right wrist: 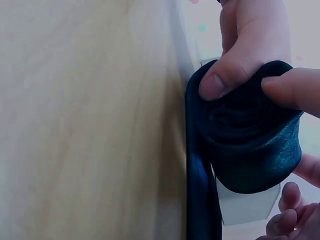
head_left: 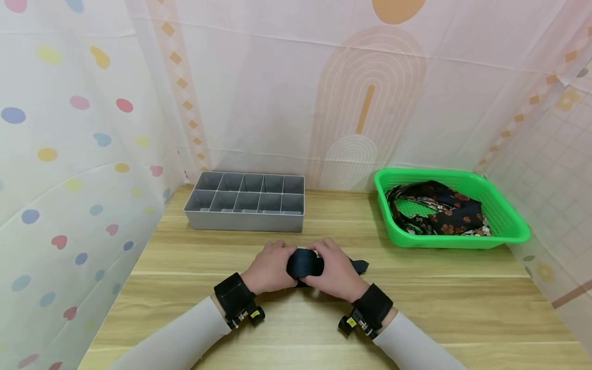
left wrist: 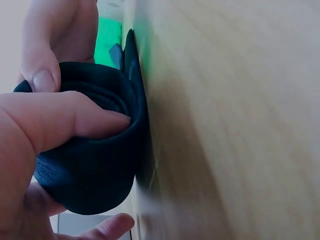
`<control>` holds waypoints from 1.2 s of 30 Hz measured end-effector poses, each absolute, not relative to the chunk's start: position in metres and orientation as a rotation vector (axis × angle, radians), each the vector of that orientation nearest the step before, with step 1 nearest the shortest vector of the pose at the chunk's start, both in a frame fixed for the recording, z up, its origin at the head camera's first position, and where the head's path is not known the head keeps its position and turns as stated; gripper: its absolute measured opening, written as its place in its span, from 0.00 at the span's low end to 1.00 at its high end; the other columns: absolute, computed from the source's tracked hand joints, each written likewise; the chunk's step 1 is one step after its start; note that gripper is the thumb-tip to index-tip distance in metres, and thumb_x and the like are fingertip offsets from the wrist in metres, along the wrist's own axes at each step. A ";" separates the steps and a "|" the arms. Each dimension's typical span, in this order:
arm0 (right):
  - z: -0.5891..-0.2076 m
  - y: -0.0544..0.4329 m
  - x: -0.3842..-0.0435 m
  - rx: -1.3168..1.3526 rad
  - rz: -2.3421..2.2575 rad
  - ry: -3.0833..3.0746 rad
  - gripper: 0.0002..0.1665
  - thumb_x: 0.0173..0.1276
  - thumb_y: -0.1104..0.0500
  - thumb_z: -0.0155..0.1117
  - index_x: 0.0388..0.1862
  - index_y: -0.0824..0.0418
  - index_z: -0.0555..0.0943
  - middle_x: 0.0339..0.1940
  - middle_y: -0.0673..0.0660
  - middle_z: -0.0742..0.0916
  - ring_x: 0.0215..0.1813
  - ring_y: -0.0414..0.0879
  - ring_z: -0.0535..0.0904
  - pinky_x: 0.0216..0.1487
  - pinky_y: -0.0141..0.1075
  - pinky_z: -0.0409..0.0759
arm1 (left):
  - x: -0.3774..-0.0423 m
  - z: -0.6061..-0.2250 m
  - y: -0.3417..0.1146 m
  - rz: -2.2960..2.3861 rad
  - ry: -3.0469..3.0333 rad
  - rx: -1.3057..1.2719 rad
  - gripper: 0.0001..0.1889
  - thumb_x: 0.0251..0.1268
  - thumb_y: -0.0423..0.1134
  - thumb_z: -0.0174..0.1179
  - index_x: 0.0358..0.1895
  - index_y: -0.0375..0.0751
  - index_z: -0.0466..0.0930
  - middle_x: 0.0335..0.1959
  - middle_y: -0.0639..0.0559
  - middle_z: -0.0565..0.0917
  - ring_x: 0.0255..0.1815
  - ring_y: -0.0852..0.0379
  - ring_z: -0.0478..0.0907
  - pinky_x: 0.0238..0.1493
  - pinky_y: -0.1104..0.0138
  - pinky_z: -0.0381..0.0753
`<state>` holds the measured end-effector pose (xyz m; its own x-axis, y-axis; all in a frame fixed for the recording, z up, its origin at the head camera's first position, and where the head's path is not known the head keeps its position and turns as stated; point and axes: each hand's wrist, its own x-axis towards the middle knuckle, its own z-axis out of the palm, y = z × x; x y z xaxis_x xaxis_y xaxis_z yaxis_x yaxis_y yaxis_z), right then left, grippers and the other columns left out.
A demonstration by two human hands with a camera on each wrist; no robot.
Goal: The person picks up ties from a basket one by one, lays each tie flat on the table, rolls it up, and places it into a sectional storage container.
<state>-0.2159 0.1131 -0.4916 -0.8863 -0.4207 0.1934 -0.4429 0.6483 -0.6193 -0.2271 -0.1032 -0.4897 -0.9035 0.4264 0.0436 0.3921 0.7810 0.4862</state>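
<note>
A dark blue-green necktie (head_left: 302,263) is wound into a thick roll on the table, its layers showing as a spiral in both wrist views. My left hand (head_left: 270,267) grips one end of the roll, with the thumb (left wrist: 102,120) pushed in against the inner layers. From the other side my right hand (head_left: 339,272) pinches it, thumb (right wrist: 214,86) and a finger at the rim. An unrolled stretch of the tie (right wrist: 202,200) lies along the table, and its pointed tail (head_left: 360,266) sticks out beyond the right hand.
Behind the left hand stands a grey organizer box (head_left: 245,222) with two rows of compartments. A green plastic basket (head_left: 509,221) at the back right holds dark floral cloth (head_left: 458,216). Patterned curtains (head_left: 259,92) hang behind and beside the wooden table (head_left: 296,339).
</note>
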 end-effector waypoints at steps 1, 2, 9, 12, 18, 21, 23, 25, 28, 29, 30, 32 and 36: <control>-0.491 0.113 -0.216 0.732 1.083 -2.813 0.33 0.58 0.50 0.82 0.62 0.51 0.82 0.52 0.52 0.81 0.51 0.46 0.80 0.54 0.43 0.82 | -0.227 -0.490 -0.103 0.771 2.897 0.662 0.29 0.45 0.44 0.83 0.55 0.46 0.86 0.42 0.47 0.80 0.42 0.47 0.71 0.40 0.57 0.74; -0.490 0.114 -0.216 0.724 1.089 -2.808 0.33 0.57 0.52 0.81 0.62 0.52 0.82 0.52 0.52 0.81 0.51 0.47 0.80 0.54 0.43 0.82 | -0.228 -0.490 -0.103 0.777 2.893 0.654 0.29 0.44 0.43 0.83 0.55 0.46 0.86 0.43 0.47 0.80 0.42 0.47 0.71 0.39 0.57 0.74; -0.487 0.121 -0.221 0.669 1.057 -2.853 0.32 0.55 0.54 0.80 0.60 0.53 0.82 0.48 0.54 0.81 0.51 0.49 0.80 0.47 0.41 0.81 | -0.229 -0.487 -0.103 0.840 2.917 0.620 0.34 0.45 0.45 0.79 0.61 0.42 0.83 0.49 0.45 0.81 0.45 0.48 0.75 0.43 0.57 0.77; -0.488 0.122 -0.224 0.664 1.030 -2.879 0.30 0.53 0.53 0.82 0.56 0.53 0.83 0.43 0.53 0.80 0.44 0.46 0.77 0.41 0.38 0.77 | -0.228 -0.482 -0.102 0.878 2.942 0.637 0.33 0.45 0.47 0.76 0.59 0.42 0.84 0.49 0.46 0.81 0.44 0.50 0.75 0.43 0.57 0.77; -0.498 0.119 -0.226 0.718 0.935 -2.915 0.28 0.52 0.50 0.86 0.51 0.53 0.84 0.35 0.49 0.80 0.38 0.42 0.73 0.42 0.38 0.75 | -0.225 -0.483 -0.099 0.904 2.976 0.677 0.28 0.47 0.50 0.73 0.54 0.43 0.83 0.48 0.47 0.81 0.46 0.49 0.75 0.45 0.56 0.76; -0.501 0.117 -0.226 0.750 0.880 -2.926 0.28 0.53 0.50 0.86 0.51 0.54 0.83 0.34 0.49 0.82 0.38 0.42 0.76 0.43 0.39 0.76 | -0.223 -0.486 -0.098 0.907 2.979 0.692 0.28 0.48 0.50 0.73 0.54 0.43 0.83 0.50 0.46 0.81 0.48 0.47 0.76 0.46 0.55 0.77; -0.501 0.116 -0.225 0.767 0.848 -2.920 0.28 0.53 0.51 0.86 0.51 0.55 0.83 0.35 0.49 0.83 0.38 0.42 0.77 0.44 0.39 0.77 | -0.222 -0.486 -0.097 0.918 2.974 0.701 0.28 0.49 0.50 0.74 0.55 0.43 0.83 0.50 0.46 0.81 0.49 0.46 0.76 0.47 0.55 0.78; -0.501 0.115 -0.225 0.777 0.831 -2.913 0.28 0.53 0.52 0.86 0.50 0.56 0.83 0.35 0.50 0.85 0.38 0.43 0.79 0.44 0.40 0.78 | -0.221 -0.487 -0.097 0.920 2.968 0.708 0.29 0.49 0.49 0.74 0.56 0.43 0.82 0.50 0.46 0.81 0.49 0.46 0.76 0.48 0.54 0.78; -0.501 0.115 -0.224 0.778 0.832 -2.914 0.27 0.54 0.52 0.86 0.49 0.56 0.83 0.36 0.50 0.86 0.39 0.43 0.81 0.45 0.41 0.79 | -0.221 -0.486 -0.098 0.915 2.948 0.720 0.31 0.47 0.48 0.76 0.58 0.43 0.81 0.51 0.45 0.80 0.50 0.45 0.77 0.50 0.53 0.79; -0.500 0.115 -0.224 0.777 0.836 -2.916 0.27 0.54 0.52 0.86 0.49 0.56 0.83 0.36 0.51 0.87 0.40 0.44 0.81 0.46 0.41 0.79 | -0.222 -0.486 -0.099 0.905 2.937 0.725 0.32 0.47 0.48 0.77 0.59 0.43 0.80 0.51 0.45 0.81 0.51 0.45 0.77 0.51 0.52 0.79; -0.500 0.115 -0.224 0.776 0.834 -2.918 0.27 0.54 0.52 0.86 0.49 0.56 0.82 0.37 0.51 0.87 0.40 0.44 0.82 0.46 0.42 0.80 | -0.222 -0.485 -0.100 0.881 2.926 0.728 0.34 0.46 0.48 0.79 0.60 0.44 0.80 0.52 0.44 0.81 0.51 0.45 0.77 0.51 0.52 0.79; -0.500 0.116 -0.224 0.769 0.836 -2.928 0.27 0.53 0.53 0.86 0.49 0.57 0.82 0.39 0.52 0.88 0.41 0.45 0.83 0.47 0.43 0.80 | -0.223 -0.483 -0.101 0.835 2.905 0.719 0.38 0.43 0.47 0.82 0.62 0.44 0.79 0.53 0.43 0.81 0.51 0.44 0.78 0.52 0.50 0.81; -0.499 0.116 -0.224 0.749 0.833 -2.947 0.27 0.53 0.53 0.86 0.48 0.56 0.82 0.37 0.50 0.87 0.41 0.44 0.82 0.46 0.43 0.80 | -0.225 -0.482 -0.105 0.717 2.892 0.656 0.42 0.41 0.45 0.84 0.65 0.42 0.78 0.53 0.40 0.82 0.49 0.42 0.79 0.50 0.49 0.82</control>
<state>-0.2241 0.1158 -0.4989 -0.8871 -0.4469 0.1153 -0.4410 0.7474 -0.4968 -0.2251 -0.1047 -0.4818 -0.9036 0.4282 0.0149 0.3855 0.7974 0.4642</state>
